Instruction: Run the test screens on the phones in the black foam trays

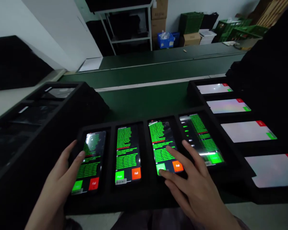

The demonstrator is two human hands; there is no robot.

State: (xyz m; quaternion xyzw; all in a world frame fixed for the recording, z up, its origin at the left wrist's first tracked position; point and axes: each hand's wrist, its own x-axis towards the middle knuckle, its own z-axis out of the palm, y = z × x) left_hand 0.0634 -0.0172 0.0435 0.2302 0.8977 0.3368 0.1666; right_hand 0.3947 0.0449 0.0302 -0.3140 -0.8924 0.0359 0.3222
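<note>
Several smartphones lit with green text lie in a black holder in front of me, each with green and red buttons at its lower end. My left hand (59, 180) is at the left edge of the leftmost smartphone (92, 159), thumb over its side, holding nothing. Beside it lies a second smartphone (127, 153) with "Fail" on its red button. My right hand (196, 182) reaches over a third smartphone (162, 140), fingers spread, one fingertip at its green button. To the right, another smartphone (201, 137) sits tilted in its slot, its lower part near my fingers.
At right, a black holder (240, 118) carries several white-screened phones. At left, another black holder (74, 105) has dark-screened phones. Behind runs a green conveyor surface (146, 100) with a pale rail. Farther back are a metal rack (132, 40), green crates (190, 22) and a blue bin (165, 41).
</note>
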